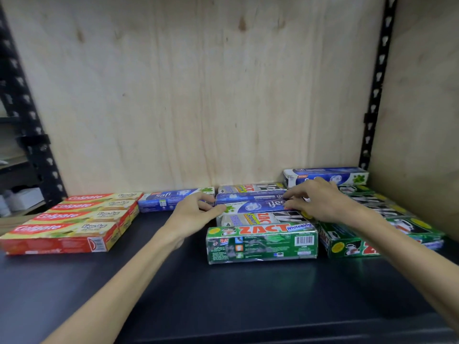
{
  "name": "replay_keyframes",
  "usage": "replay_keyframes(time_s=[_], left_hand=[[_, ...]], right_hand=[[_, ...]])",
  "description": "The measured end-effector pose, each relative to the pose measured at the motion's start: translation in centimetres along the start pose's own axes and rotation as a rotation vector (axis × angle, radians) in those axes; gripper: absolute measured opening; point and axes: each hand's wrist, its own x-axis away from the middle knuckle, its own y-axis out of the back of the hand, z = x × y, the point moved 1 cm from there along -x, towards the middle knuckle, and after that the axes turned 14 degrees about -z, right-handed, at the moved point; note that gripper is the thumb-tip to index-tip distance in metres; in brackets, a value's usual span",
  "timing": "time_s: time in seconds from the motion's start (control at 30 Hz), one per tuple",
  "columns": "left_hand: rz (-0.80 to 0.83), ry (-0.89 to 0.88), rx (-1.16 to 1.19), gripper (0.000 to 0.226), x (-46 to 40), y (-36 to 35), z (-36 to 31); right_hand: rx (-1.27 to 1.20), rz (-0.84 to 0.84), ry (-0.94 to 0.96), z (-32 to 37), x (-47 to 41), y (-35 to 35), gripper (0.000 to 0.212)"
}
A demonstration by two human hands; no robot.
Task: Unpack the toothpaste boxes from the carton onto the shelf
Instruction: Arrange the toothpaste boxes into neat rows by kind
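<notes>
A blue Safi toothpaste box (253,206) lies on top of Zact boxes in the middle of the dark shelf (173,294). My left hand (192,214) grips its left end between thumb and fingers. My right hand (320,201) holds its right end with curled fingers. In front of it sits a green Zact Whitening box (262,244). Another Safi box (173,199) lies to the left near the back wall. A third Safi box (347,175) tops the stack at the back right. The carton is not in view.
Several red Colgate boxes (69,224) lie side by side at the left. More green Zact boxes (387,227) are stacked at the right. A plywood back wall (198,95) and black slotted uprights (377,83) bound the shelf. The front of the shelf is bare dark surface.
</notes>
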Motion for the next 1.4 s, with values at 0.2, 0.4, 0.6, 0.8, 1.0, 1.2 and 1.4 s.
replay_keyframes(time_s=[0.2,0.4,0.6,0.8,1.0,1.2,1.4], left_hand=[[0.128,0.024,0.051,0.047,0.2,1.0,0.5],[0.118,-0.044,0.062,0.036,0.8,1.0,0.5],[-0.010,-0.077,0.074,0.026,1.2,1.4,0.2],[-0.153,-0.139,0.137,0.026,1.6,3.3,0.2],[-0.305,-0.186,0.239,0.024,5.0,6.8,0.3],[-0.430,-0.218,0.216,0.022,10.0,12.6,0.3],[-0.531,-0.202,-0.018,0.020,17.2,17.9,3.9]], right_hand=[[-0.054,0.054,0.052,0.0,-0.2,0.4,0.039],[-0.114,0.026,0.109,-0.4,-0.1,-0.2,0.033],[-0.088,-0.009,0.164,0.6,-0.2,-0.3,0.032],[-0.125,-0.131,0.226,2.7,-0.6,0.2,0.030],[-0.061,-0.211,0.341,7.0,0.0,1.8,0.038],[-0.070,-0.237,0.395,13.2,2.7,3.4,0.038],[-0.091,-0.136,0.474,19.9,9.2,1.9,0.070]])
